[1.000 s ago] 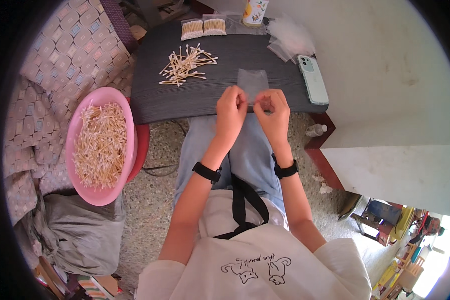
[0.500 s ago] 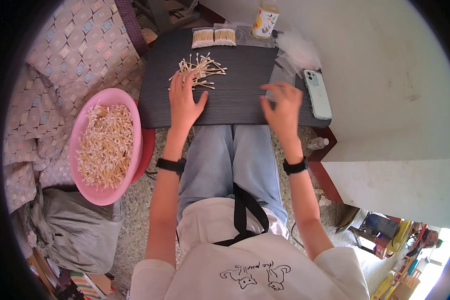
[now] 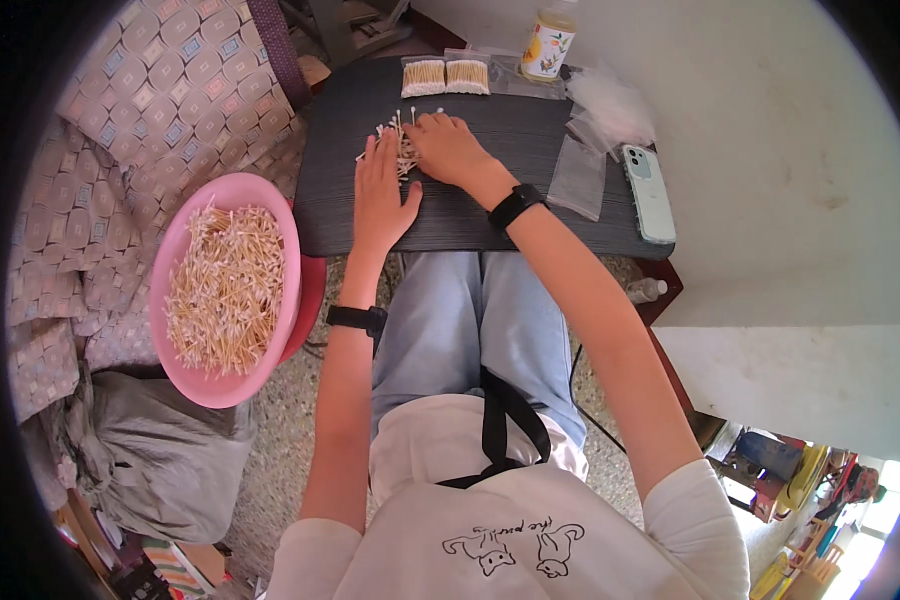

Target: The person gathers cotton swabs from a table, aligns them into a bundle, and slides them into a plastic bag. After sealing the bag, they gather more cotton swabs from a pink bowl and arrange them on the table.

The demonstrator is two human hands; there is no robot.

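Observation:
A loose pile of cotton swabs (image 3: 403, 150) lies on the dark table (image 3: 470, 225), partly covered by both hands. Along the pile's left side my left hand (image 3: 378, 190) rests flat, its fingers stretched out and thumb apart. My right hand (image 3: 450, 150) reaches across to the pile's right side, fingers bent and laid over the swabs; it grasps none that I can see. Behind the pile sit two clear bags of swabs (image 3: 445, 77), packed in even rows. Beside my left forearm stands a pink basin (image 3: 292, 290) full of loose swabs.
Flat clear bags (image 3: 577, 178) and a crumpled heap of plastic (image 3: 610, 105) lie on the table's right part. A pale phone (image 3: 649, 195) is at the right edge. At the back stands a labelled bottle (image 3: 549, 45). A wall (image 3: 760, 180) bounds the right side.
My right hand has swung left from beside the flat clear bags onto the swab pile. The pile looks more bunched between both hands. The view has shifted slightly.

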